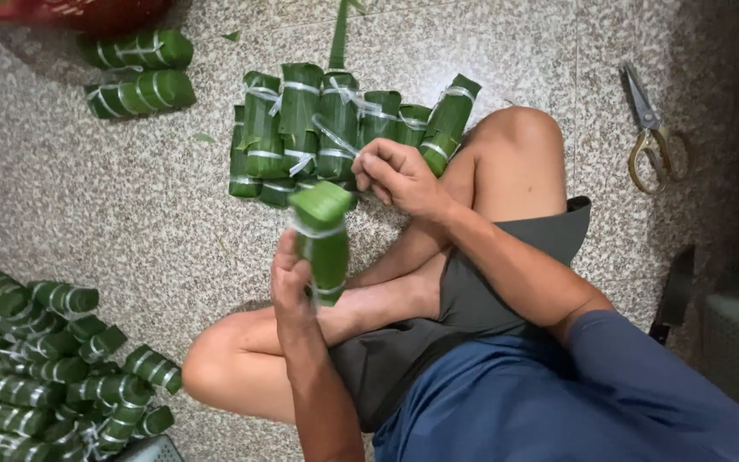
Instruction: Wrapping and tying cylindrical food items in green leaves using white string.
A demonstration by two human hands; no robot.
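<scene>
- On a speckled stone floor [87, 180], a person sits cross-legged in dark shorts and a blue top, seen from above, both bare hands raised over the lap.
- Left hand [291, 287] is clamped around the lower half of a leaf-wrapped roll [323, 239], a green cylinder held nearly upright, tilted slightly, above the crossed ankles.
- Right hand [397, 175] sits just above and to the right of the roll's top, fingers pinched together on a thin pale string [335, 137] that loops away from the fingertips toward the bundles behind.
- Pale ties already circle the roll near its top and near its bottom.
- Directly beyond the hands, close to the raised knee, a row of finished rolls [301, 128] lies side by side on the floor, each banded with pale string; some are stacked on others.
- Two more tied rolls [138, 73] rest apart near the upper left, beside the edge of a red basket [87, 10].
- A large heap of the same green rolls [44, 359] fills the lower left corner, near the person's other knee.
- Scissors [647, 128] with yellowish handles lie on the floor well to the right, beyond the knee, untouched.
</scene>
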